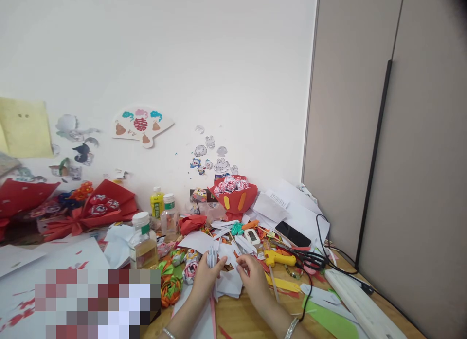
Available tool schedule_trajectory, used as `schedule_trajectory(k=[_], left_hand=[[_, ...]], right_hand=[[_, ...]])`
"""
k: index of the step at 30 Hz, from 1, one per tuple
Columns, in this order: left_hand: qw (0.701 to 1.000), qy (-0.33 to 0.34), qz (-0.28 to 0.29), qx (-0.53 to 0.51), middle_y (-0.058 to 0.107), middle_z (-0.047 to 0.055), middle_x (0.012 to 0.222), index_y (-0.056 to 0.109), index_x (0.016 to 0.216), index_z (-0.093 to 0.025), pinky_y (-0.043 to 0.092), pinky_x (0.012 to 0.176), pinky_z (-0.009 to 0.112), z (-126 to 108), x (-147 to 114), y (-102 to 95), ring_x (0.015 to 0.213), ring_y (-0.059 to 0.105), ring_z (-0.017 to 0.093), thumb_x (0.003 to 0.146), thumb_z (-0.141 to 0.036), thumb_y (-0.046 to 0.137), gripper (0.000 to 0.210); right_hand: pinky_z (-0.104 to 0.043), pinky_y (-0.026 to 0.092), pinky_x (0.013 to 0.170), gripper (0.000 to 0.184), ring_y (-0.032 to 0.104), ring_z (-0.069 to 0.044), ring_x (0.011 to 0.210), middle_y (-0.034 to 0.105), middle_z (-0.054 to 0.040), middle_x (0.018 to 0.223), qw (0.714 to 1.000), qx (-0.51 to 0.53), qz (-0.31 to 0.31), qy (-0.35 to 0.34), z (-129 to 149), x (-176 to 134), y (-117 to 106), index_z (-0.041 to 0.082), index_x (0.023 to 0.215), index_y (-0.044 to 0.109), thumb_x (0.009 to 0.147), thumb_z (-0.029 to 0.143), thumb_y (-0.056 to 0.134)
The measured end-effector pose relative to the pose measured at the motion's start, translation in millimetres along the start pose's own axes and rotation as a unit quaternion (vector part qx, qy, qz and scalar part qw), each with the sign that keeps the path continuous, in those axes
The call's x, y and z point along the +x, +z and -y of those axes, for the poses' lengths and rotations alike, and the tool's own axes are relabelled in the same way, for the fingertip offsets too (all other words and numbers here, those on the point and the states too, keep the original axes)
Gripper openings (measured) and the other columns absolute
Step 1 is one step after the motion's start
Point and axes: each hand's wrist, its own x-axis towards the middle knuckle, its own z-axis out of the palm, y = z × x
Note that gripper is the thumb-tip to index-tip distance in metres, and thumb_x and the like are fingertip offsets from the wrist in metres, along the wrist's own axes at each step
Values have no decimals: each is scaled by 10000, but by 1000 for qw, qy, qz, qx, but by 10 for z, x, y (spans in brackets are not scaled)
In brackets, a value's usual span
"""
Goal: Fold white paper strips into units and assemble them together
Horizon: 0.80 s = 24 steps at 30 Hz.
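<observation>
My left hand (207,276) is closed around a bundle of folded white paper strips (212,257), held upright above the table. Just to its right, my right hand (252,276) has its thumb and fingers pinched together; a small reddish bit shows at the fingertips, too small to name. Loose white paper pieces (229,285) lie under and between both hands. A yellow glue gun (280,259) rests right of my right hand. Left of my left hand sit paper flowers in orange and green (170,289) and pink and white (191,271).
A red-wrapped bouquet (233,203) stands by the wall. Bottles, one a capped jar (144,246), are at the left. A phone (294,234), a small white digital display (252,237), black cables (310,259) and a white power strip (361,300) lie at the right.
</observation>
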Motion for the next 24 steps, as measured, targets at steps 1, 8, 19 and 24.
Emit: schedule_trajectory(k=[1, 8, 19, 24], left_hand=[[1000, -7, 3, -6, 523, -47, 485, 496, 627, -170, 411, 451, 239, -13, -4, -5, 414, 476, 114, 568, -461, 598, 314], [996, 76, 34, -20, 632, 16, 698, 568, 700, -166, 453, 690, 286, -107, -51, -39, 705, 569, 184, 627, -380, 577, 226], [997, 23, 16, -71, 664, 74, 847, 576, 840, -133, 442, 792, 352, 81, 33, 11, 826, 590, 232, 546, -264, 597, 322], [994, -10, -28, -109, 668, 87, 832, 584, 812, -128, 447, 776, 352, 83, 77, -25, 822, 599, 245, 534, -396, 623, 389]], right_hand=[[-261, 419, 690, 154, 546, -164, 764, 603, -31, 800, 1000, 13, 18, -14, 10, -9, -7, 180, 805, 564, 740, 111, 443], [-290, 386, 779, 265, 516, -176, 884, 601, -45, 951, 995, -49, 59, -61, 48, -11, -54, 201, 992, 561, 778, 141, 417], [-332, 375, 789, 296, 503, -210, 891, 629, -59, 907, 969, -217, 89, -74, -26, 90, -9, 207, 888, 646, 759, 68, 419], [-327, 371, 861, 344, 498, -188, 970, 593, -67, 1025, 993, -78, 62, -56, 172, 109, -45, 192, 964, 626, 723, 62, 418]])
